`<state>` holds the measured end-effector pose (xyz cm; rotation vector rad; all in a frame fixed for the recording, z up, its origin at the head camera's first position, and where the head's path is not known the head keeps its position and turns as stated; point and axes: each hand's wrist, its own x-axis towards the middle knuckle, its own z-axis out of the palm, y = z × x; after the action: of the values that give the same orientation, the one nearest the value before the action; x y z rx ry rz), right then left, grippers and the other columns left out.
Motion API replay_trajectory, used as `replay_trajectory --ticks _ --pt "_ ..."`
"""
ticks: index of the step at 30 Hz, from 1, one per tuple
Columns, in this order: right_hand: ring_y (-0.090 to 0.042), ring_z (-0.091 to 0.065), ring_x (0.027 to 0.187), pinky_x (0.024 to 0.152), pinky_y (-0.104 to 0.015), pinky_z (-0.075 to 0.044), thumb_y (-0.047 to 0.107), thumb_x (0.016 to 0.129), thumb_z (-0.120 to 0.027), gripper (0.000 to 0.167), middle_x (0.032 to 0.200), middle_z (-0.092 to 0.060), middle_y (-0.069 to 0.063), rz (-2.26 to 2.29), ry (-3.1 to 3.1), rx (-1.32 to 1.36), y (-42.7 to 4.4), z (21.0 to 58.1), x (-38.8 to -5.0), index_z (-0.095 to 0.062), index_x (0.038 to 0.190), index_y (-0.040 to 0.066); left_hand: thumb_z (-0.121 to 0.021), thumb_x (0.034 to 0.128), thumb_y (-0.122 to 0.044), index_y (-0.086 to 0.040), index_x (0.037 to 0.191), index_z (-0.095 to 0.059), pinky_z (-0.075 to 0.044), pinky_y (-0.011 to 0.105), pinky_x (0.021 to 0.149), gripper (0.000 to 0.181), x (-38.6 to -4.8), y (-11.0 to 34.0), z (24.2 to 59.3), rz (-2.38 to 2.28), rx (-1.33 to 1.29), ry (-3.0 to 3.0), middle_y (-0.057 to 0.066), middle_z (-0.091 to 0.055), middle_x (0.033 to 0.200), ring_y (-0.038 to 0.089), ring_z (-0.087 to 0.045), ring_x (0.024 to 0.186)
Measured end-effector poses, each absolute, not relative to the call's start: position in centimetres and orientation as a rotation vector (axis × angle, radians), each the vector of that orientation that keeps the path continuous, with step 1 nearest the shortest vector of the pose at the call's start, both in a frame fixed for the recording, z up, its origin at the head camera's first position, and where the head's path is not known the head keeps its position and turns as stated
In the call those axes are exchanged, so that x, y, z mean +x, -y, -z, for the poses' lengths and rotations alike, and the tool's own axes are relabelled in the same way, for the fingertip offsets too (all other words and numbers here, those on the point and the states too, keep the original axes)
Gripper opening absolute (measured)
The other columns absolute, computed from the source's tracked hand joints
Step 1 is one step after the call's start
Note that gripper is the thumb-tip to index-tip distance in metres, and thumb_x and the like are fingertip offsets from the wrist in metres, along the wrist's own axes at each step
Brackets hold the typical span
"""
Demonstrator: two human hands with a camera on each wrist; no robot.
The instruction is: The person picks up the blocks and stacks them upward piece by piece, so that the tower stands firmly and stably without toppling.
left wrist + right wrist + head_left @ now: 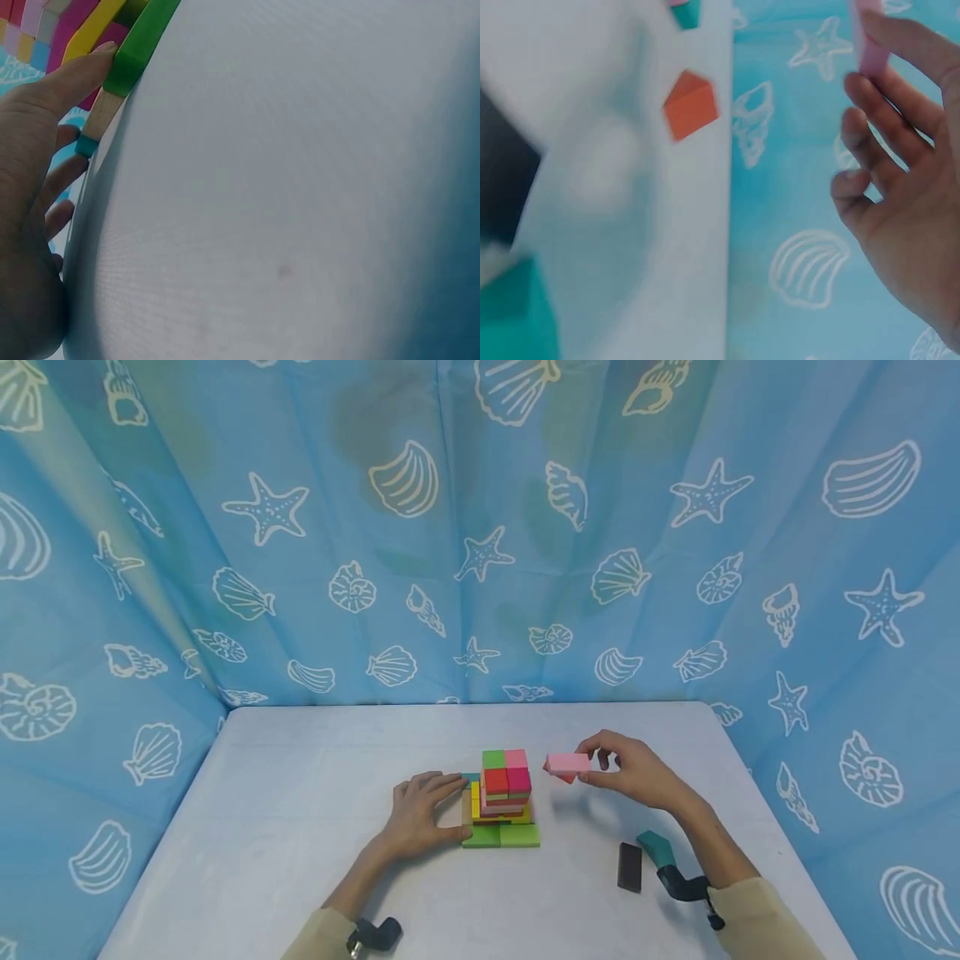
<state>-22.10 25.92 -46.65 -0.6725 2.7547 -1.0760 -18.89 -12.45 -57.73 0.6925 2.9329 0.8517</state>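
Note:
A stack of coloured blocks [504,785] stands at the table's middle, with red, pink and green blocks on top and yellow ones below. Green blocks [501,836] form its near base edge. My left hand [422,817] rests at the stack's left side, thumb and forefinger fairly straight and touching the lower blocks. Right of the stack, my right hand [630,768] pinches a pink block [567,763] between thumb and fingers, apart from the stack and above the table. An orange-red angular block [691,106] lies on the table, mostly hidden behind the pink one in the head view.
A dark brown block [630,867] and a teal angled block [656,847] lie on the white table [300,777] near my right forearm. Black wrist-camera mounts [681,885] stick out from both wrists. A blue shell-patterned curtain [450,610] surrounds the table's back and sides.

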Motion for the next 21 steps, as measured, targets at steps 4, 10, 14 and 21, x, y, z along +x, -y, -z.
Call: replay_trajectory --ticks 4,10,14,21 --pt "-0.018 -0.055 0.089 0.073 -0.034 -0.048 0.033 0.085 -0.080 0.036 0.104 -0.062 0.008 1.203 -2.821 -0.674 -24.4 45.3 -22.0 -0.066 0.118 0.026 -0.067 0.0803 -0.068 -0.032 0.151 -0.046 -0.023 0.061 0.108 0.082 -18.9 12.5 57.8 -0.857 0.691 -2.933 -0.006 -0.046 0.155 0.027 -0.031 0.145" --pt "-0.021 -0.056 0.092 0.073 -0.035 -0.049 0.032 0.085 -0.081 0.035 0.105 -0.061 0.010 1.280 -2.790 -0.745 -21.2 44.3 -21.6 -0.066 0.117 0.031 -0.068 0.0800 -0.069 -0.032 0.151 -0.046 -0.024 0.061 0.108 0.083 -18.7 12.5 57.8 -0.856 0.700 -2.939 -0.006 -0.046 0.155 0.028 -0.031 0.145" --pt "-0.023 -0.058 0.093 0.074 -0.036 -0.050 0.038 0.083 -0.082 0.037 0.107 -0.061 0.010 1.245 -2.767 -0.781 -19.4 44.3 -21.5 -0.067 0.116 0.031 -0.068 0.0801 -0.069 -0.033 0.151 -0.046 -0.025 0.060 0.108 0.082 -18.7 12.5 57.7 -0.854 0.710 -2.939 -0.006 -0.045 0.155 0.027 -0.031 0.145" --pt "-0.016 -0.055 0.093 0.070 -0.030 -0.052 0.041 0.083 -0.081 0.037 0.108 -0.061 0.009 1.209 -2.741 -0.788 -17.7 44.1 -21.8 -0.068 0.116 0.028 -0.067 0.0806 -0.069 -0.032 0.151 -0.046 -0.024 0.060 0.108 0.082 -18.9 12.5 57.7 -0.855 0.714 -2.941 -0.006 -0.045 0.155 0.027 -0.031 0.145"
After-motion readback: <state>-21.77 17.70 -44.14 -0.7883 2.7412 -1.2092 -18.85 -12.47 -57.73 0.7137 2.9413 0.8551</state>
